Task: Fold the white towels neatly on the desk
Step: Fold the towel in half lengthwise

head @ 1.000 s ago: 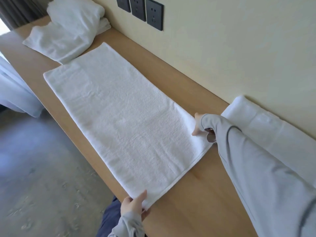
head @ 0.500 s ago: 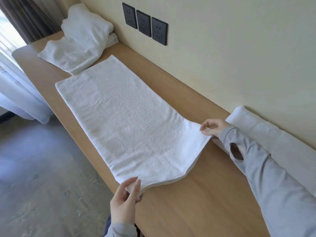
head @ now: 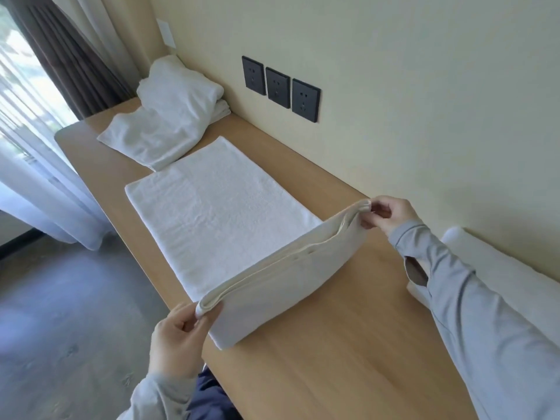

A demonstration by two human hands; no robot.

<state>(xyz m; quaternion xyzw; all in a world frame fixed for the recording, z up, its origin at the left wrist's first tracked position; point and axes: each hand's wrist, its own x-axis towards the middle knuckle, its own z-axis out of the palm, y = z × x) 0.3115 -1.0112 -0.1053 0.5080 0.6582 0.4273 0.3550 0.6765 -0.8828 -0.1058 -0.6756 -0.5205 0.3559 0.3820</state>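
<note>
White towel (head: 218,213) lies on the bench (head: 348,344), near end raised. Left hand (head: 178,338) and right hand (head: 391,215) each hold a corner, fingers (head: 368,222) clamped on the layered hem. Keep the hem taut and level, then lay it squarely onto the far edge.

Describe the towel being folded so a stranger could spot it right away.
Start at the wooden desk along the wall. Mid-desk, below three dark sockets, lies the spread towel. Unlike the rumpled pile by the curtain, its near end is pinched up by the left hand and right hand.
</note>
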